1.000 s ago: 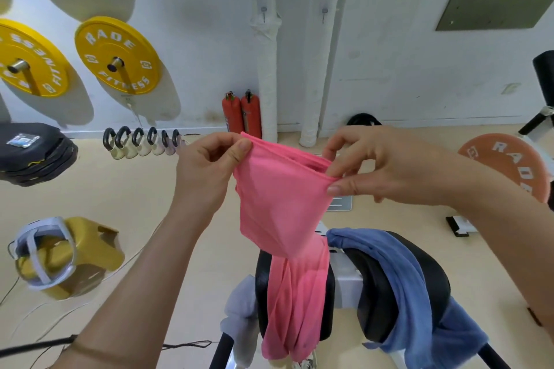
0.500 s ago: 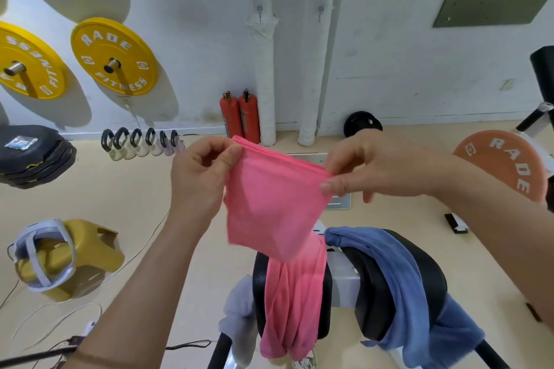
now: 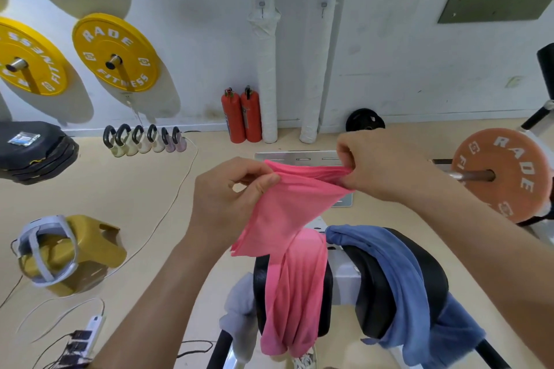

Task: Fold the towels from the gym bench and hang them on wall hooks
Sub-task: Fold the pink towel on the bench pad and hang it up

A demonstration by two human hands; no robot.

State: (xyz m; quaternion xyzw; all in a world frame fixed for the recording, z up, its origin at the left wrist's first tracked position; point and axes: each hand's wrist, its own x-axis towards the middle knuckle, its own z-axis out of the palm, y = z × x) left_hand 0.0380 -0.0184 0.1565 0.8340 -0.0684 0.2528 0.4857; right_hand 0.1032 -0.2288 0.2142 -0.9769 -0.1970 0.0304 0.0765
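Left hand and right hand each pinch a top corner of the pink towel, edge stretched sideways between them, tail draped down over the bench below, wall hooks straight ahead.

place: gym | weight plates on wall | kettlebells | bench

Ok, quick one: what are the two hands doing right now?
Left hand: closed, pinching one top corner of the pink towel.
Right hand: closed, gripping the other top corner of the pink towel.
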